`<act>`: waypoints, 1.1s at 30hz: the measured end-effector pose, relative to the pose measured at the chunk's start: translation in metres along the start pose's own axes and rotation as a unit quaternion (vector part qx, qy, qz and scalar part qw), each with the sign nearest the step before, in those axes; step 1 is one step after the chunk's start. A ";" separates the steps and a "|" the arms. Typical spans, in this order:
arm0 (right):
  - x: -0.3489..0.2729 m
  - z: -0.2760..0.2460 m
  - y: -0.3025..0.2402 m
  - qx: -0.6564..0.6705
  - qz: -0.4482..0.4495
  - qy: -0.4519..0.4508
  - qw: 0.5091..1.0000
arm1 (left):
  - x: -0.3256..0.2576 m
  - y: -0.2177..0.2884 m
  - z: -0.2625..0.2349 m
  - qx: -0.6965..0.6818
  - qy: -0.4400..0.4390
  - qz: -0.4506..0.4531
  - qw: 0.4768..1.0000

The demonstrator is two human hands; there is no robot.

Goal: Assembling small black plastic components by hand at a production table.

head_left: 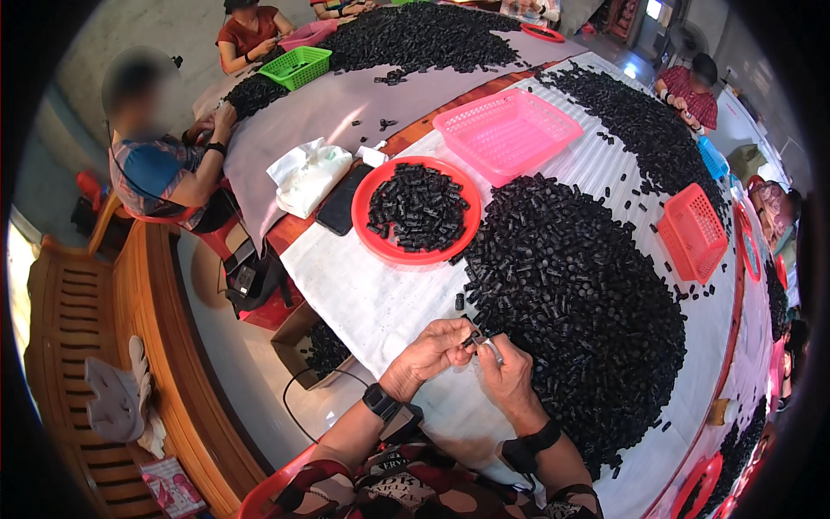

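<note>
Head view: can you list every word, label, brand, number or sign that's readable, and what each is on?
Shirt of the person working: pale printed letters, partly broken by folds; I won't copy the wording.
Printed pink-and-white sheet or packet on the wooden bench: too small and blurred to read.
Small black pieces: no readable marking.
I can make out no other lettering.

Tray (358, 210) of parts (417, 208) left of the heap (575, 320), basket (510, 137) behind both

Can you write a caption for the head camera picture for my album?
The left hand pinches a small black piece close to the right hand, beside a big black heap.
</note>
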State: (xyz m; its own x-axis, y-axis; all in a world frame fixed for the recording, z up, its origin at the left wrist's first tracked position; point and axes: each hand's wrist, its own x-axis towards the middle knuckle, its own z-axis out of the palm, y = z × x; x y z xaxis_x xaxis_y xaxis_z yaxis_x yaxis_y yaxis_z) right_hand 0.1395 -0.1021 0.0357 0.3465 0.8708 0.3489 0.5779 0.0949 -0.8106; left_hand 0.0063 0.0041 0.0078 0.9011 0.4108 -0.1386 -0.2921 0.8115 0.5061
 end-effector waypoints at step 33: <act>0.000 -0.004 -0.004 0.011 -0.017 -0.006 1.000 | 0.007 0.058 0.035 0.693 0.262 0.253 0.623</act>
State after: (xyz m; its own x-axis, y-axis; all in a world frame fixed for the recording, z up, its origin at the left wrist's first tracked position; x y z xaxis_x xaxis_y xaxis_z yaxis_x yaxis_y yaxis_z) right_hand 0.1396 -0.1043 0.0411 0.3179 0.8723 0.3715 0.5732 0.1353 -0.8082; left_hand 0.0071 0.0392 0.0661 0.4719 0.8418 0.2621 0.3874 -0.4650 0.7960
